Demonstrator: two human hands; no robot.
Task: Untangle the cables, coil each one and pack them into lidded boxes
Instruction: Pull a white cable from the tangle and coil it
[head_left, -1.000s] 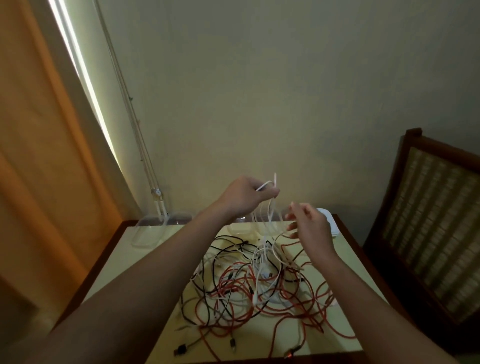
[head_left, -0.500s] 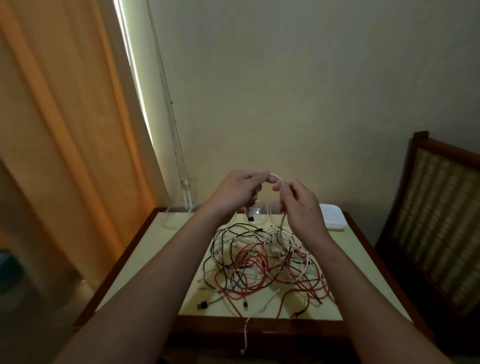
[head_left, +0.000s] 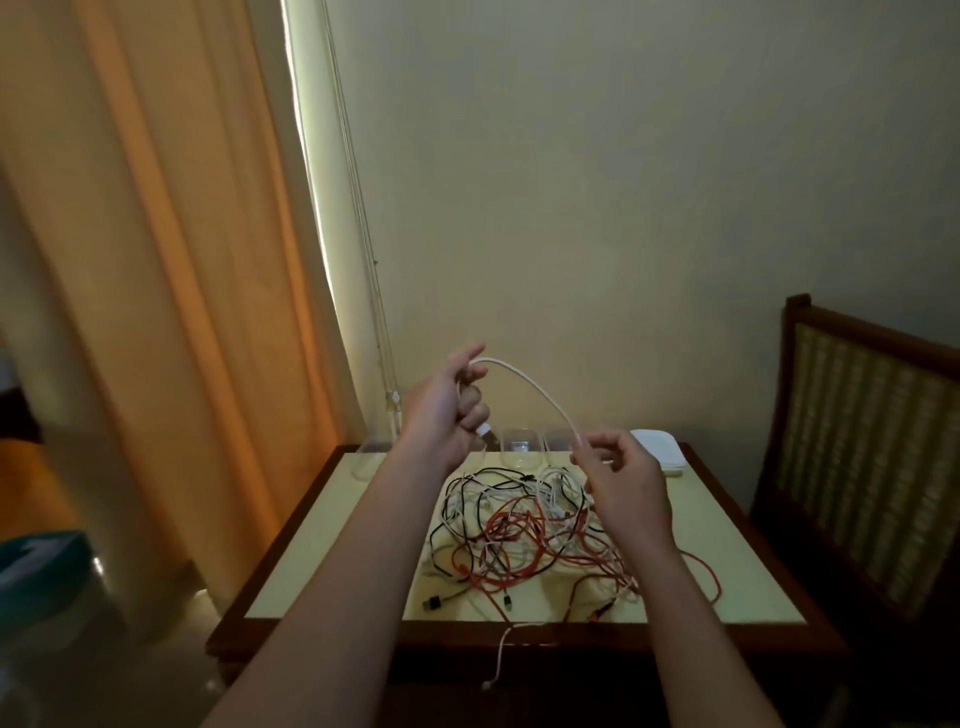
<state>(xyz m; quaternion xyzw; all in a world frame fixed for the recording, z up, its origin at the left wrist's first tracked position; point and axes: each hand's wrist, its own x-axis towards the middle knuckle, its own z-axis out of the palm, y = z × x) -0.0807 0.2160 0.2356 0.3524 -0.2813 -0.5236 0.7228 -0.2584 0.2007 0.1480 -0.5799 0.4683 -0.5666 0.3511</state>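
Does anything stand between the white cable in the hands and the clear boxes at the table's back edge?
Nothing visible blocks the path; the boxes stand just beyond the left hand and right hand. But the white cable seems to run from the right hand down into the tangle.

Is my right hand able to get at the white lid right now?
Likely yes: the lid lies just beyond the right hand, nothing between, though that hand pinches the white cable.

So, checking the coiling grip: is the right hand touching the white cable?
Touching. Head view: right hand pinches the white cable arching from the left hand.
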